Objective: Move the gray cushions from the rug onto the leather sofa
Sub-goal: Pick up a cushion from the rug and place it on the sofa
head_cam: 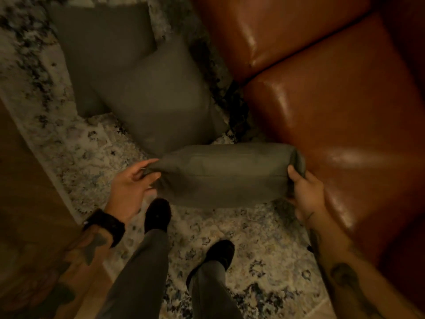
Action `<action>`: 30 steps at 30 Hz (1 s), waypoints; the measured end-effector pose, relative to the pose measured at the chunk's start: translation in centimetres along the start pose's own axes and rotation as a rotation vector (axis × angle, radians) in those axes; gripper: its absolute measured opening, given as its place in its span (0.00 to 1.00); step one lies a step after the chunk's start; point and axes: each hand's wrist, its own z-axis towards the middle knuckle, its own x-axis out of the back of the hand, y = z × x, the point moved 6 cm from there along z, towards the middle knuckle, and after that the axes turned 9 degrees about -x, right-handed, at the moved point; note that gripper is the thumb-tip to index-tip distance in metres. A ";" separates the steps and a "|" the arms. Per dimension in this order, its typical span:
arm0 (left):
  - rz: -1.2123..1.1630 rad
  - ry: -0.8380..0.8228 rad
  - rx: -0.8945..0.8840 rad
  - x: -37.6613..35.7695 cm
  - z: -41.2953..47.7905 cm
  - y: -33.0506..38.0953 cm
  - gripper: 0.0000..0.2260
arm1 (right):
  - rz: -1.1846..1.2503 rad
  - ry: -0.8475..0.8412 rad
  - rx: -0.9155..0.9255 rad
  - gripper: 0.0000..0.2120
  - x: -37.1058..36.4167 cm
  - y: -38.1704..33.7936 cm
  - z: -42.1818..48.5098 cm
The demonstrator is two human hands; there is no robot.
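Holding item one: held cushion (226, 174), gray, gripped at both ends above the rug (230, 229), its right end just beside the front edge of the leather sofa (345, 125). Left hand (132, 187) pinches the left corner; right hand (305, 192) clasps the right end. Items two and three: near cushion (161, 100) and far cushion (96, 47), overlapping on the rug left of the sofa. Step: carry, first cushion. Next move likely calls for swinging it rightward onto the sofa seat, then letting go.
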 end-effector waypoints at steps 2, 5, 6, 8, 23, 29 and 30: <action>0.048 -0.009 -0.122 0.5 -0.3 6.4 0.16 | 0.072 -0.049 0.009 0.10 1.2 -2.1 -4.5; 0.114 -0.044 -0.257 0.5 -1.5 16.0 0.16 | 0.150 -0.063 0.046 0.11 3.4 -6.3 -11.3; 0.139 -0.061 -0.301 0.2 -1.9 19.3 0.16 | 0.173 -0.051 0.066 0.10 4.2 -8.0 -13.5; 0.160 -0.103 -0.371 -1.1 -2.8 25.3 0.16 | 0.220 0.005 0.102 0.09 6.0 -11.0 -17.4; 0.309 -0.435 -0.672 -25.4 -10.1 48.7 0.15 | 0.483 0.441 0.289 0.29 27.8 -21.9 -26.0; 0.429 -0.574 -0.714 -43.1 -11.5 47.9 0.16 | 0.571 0.553 0.278 0.27 40.9 -22.0 -19.4; 0.440 -0.581 -0.703 -46.2 -11.3 47.4 0.16 | 0.562 0.555 0.268 0.26 43.0 -22.2 -17.7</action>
